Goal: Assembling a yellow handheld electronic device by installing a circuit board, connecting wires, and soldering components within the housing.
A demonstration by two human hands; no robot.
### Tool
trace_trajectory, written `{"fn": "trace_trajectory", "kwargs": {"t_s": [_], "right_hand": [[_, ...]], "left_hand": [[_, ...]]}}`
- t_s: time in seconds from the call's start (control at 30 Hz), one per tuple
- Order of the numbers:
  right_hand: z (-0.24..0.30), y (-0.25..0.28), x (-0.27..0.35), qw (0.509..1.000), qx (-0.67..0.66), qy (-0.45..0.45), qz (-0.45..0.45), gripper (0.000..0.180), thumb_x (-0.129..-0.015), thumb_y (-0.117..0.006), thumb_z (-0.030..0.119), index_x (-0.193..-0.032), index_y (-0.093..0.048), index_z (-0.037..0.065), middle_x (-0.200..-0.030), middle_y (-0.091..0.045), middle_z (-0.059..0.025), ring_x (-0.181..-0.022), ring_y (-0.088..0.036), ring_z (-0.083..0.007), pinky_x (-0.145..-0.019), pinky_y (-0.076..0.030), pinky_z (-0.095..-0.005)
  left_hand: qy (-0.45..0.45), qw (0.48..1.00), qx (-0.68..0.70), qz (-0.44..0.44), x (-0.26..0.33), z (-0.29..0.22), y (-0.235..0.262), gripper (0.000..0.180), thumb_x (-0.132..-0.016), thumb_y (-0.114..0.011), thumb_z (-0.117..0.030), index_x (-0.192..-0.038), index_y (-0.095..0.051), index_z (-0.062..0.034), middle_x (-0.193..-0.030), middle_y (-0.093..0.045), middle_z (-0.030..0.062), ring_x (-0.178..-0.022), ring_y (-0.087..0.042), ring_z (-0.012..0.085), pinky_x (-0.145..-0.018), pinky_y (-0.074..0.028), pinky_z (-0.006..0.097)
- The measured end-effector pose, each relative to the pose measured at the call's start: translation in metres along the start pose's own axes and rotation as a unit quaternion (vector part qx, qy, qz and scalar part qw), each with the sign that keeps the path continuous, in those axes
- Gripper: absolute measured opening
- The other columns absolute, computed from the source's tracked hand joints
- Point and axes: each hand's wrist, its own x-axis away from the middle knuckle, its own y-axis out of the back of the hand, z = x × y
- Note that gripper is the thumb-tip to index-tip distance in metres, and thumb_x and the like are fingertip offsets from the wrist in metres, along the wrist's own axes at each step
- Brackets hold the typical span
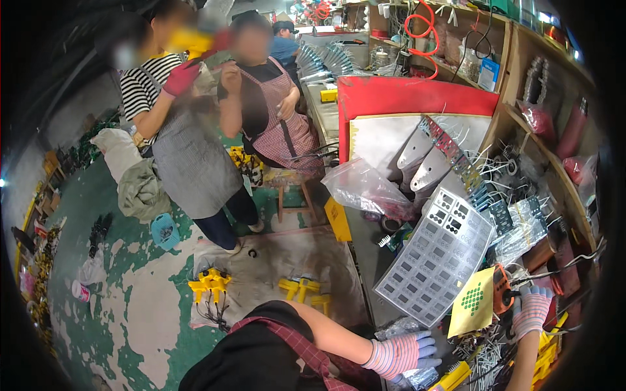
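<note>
My left hand (pixel 403 355), in a striped knit glove with grey-blue fingertips, reaches over the bench edge with its fingers stretched out and a little apart. Beneath and beside it lies clear plastic wrap, and a yellow plastic housing (pixel 452 376) is just to its right. My right hand (pixel 531 313), gloved the same way, is beside an orange device (pixel 502 290) with a dark cable. Its fingers point away from me and look extended; whether they touch the device is unclear. A yellow card with green dots (pixel 473 302) stands in front of the device.
A sheet of grey labels (pixel 433 257) lies across the bench beside a clear plastic bag (pixel 368 186). Metal pins (pixel 486 358) and wired parts crowd the right side, below wooden shelves. Two people stand at the left; yellow tools (pixel 210 283) lie on the floor mat.
</note>
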Motion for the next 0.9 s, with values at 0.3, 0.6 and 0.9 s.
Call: {"fn": "trace_trajectory", "kwargs": {"t_s": [0.3,0.6,0.9], "right_hand": [[-0.012,-0.008,-0.019,0.995,0.023,-0.047,0.086,0.027,-0.078,-0.07,0.027,-0.099,-0.066,0.012,-0.109,-0.062,-0.0139,-0.108,-0.056,-0.0325,-0.099,-0.04,-0.0478],[-0.045,-0.006,-0.032,0.99,0.096,-0.042,0.092,0.029,-0.076,-0.07,0.018,-0.104,-0.069,0.012,-0.096,-0.068,-0.0168,-0.093,-0.064,-0.0372,-0.079,-0.053,-0.0459],[0.014,0.154,0.115,0.977,-0.052,-0.025,-0.204,0.033,-0.088,-0.057,0.0,-0.121,-0.062,0.001,-0.109,-0.06,-0.0179,-0.099,-0.057,-0.0343,-0.087,-0.045,-0.0408]], "left_hand": [[0.002,1.0,0.02,-0.018,0.002,-0.005,0.0,0.102,-0.07,-0.071,-0.061,-0.147,-0.036,-0.002,-0.135,-0.047,0.0224,-0.13,-0.044,0.0387,-0.116,-0.024,0.054],[-0.001,1.0,0.0,-0.014,-0.001,-0.008,0.012,0.101,-0.069,-0.074,-0.058,-0.145,-0.04,-0.0013,-0.131,-0.052,0.0196,-0.124,-0.049,0.0372,-0.111,-0.033,0.049],[0.006,1.0,-0.003,-0.03,-0.002,-0.002,0.004,0.087,-0.067,-0.075,-0.05,-0.138,-0.048,-0.0069,-0.11,-0.057,0.0116,-0.105,-0.055,0.0301,-0.088,-0.044,0.044]]}}
